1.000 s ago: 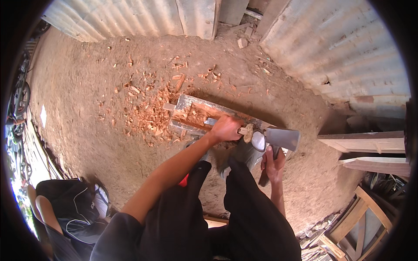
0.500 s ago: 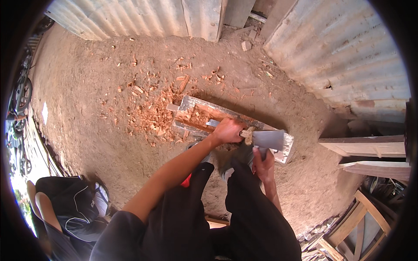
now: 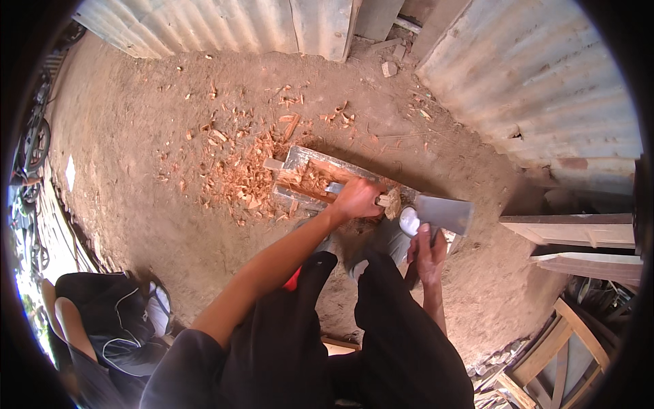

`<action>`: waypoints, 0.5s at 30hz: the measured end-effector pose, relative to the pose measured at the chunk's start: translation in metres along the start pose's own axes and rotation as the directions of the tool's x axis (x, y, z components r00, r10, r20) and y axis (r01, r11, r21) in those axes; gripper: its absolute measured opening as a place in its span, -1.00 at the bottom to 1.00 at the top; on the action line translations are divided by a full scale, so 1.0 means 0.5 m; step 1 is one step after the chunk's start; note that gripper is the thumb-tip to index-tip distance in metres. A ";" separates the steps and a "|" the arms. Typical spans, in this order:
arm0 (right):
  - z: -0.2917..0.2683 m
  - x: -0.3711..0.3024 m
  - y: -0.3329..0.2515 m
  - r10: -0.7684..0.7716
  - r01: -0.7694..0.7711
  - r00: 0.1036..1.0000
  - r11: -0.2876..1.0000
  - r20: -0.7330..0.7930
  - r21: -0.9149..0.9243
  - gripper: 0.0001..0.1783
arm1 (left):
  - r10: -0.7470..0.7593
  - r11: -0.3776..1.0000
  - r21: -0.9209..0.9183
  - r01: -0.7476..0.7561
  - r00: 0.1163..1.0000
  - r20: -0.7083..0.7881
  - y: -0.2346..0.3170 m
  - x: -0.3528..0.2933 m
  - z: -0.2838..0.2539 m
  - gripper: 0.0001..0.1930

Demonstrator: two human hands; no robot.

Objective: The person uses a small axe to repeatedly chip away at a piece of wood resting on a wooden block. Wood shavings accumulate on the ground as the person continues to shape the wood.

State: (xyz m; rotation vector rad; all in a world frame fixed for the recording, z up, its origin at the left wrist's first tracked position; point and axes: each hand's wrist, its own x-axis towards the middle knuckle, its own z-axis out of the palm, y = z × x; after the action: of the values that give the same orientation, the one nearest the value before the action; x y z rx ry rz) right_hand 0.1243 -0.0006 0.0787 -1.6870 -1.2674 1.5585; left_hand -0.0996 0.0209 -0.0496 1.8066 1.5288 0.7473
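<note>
My left hand (image 3: pixel 359 199) is wrapped round the wooden handle of a chisel. The chisel's metal blade (image 3: pixel 334 188) points left into the hollow of a wooden block (image 3: pixel 347 168), where loose chips lie. Its frayed, pale handle end (image 3: pixel 390 203) sticks out to the right of my fist. My right hand (image 3: pixel 429 255) grips a hatchet (image 3: pixel 445 215) by its handle, just below the head. The broad grey blade faces right, and a bright rounded end faces the chisel handle, with a small gap between them. The block lies slantwise on the ground before my knees.
Wood shavings (image 3: pixel 238 170) cover the dirt floor left of the block. Corrugated metal sheets (image 3: pixel 538 82) stand at the back and right. Wooden boards (image 3: pixel 572 230) and a wooden frame (image 3: pixel 552 347) are at the right. Another person in dark clothes (image 3: pixel 102 320) sits at the lower left.
The hatchet in my right hand has moved to the right, away from the frayed handle end. My left hand keeps its hold on the chisel, nearly in the same place.
</note>
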 end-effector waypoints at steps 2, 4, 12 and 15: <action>0.018 -0.008 -0.003 -0.003 0.011 0.996 0.996 -0.091 0.090 -0.55 | 0.009 1.000 -0.013 -0.009 1.000 -0.019 -0.001 0.000 0.000 -0.71; 0.015 0.004 0.015 0.030 -0.022 0.998 0.990 0.058 -0.137 -0.55 | 0.034 0.999 -0.017 -0.035 0.999 -0.022 -0.004 0.000 0.001 -0.67; -0.028 0.006 -0.005 0.069 -0.071 0.997 0.993 0.023 0.100 -0.55 | 0.017 1.000 -0.013 -0.017 1.000 0.024 0.007 -0.004 -0.003 -0.70; 0.017 -0.001 0.019 0.077 -0.073 0.996 0.992 0.043 -0.106 -0.61 | 0.034 0.999 -0.004 -0.033 0.998 0.051 0.006 -0.001 -0.005 -0.70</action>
State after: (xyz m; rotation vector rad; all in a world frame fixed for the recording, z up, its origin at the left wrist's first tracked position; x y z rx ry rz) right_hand 0.1187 -0.0070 0.0689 -1.7914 -1.3448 1.6093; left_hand -0.0998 0.0202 -0.0454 1.8394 1.4669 0.7132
